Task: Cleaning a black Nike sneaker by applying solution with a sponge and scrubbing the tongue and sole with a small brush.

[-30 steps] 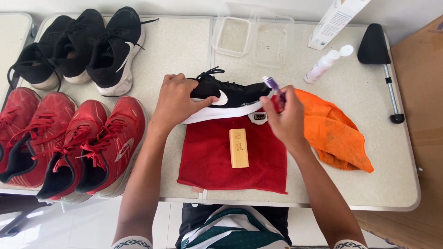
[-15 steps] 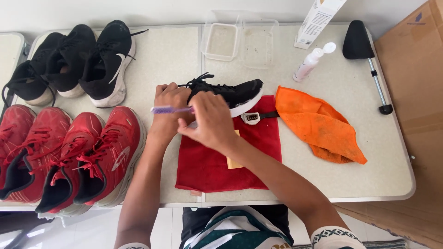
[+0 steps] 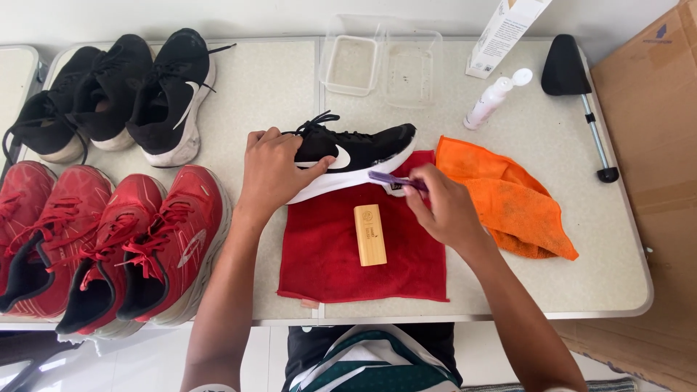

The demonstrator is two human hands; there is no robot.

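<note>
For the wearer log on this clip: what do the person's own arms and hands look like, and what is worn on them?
Both arms are bare along all that shows, with no sleeves. The left hand and right hand wear no gloves, and no rings or watch can be seen. The fingers are uncovered. A green, white and dark striped garment shows at the bottom edge.

Shoe-cleaning station: folding table (image 3: 617, 290) bearing rows of red sneakers (image 3: 109, 247) and black sneakers (image 3: 116, 94), cloths, spray bottle (image 3: 496, 96), cardboard box (image 3: 653, 145).

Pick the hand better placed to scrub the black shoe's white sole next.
Right. The right hand already holds the purple brush at the black shoe sole; the left hand grips the shoe.
</note>
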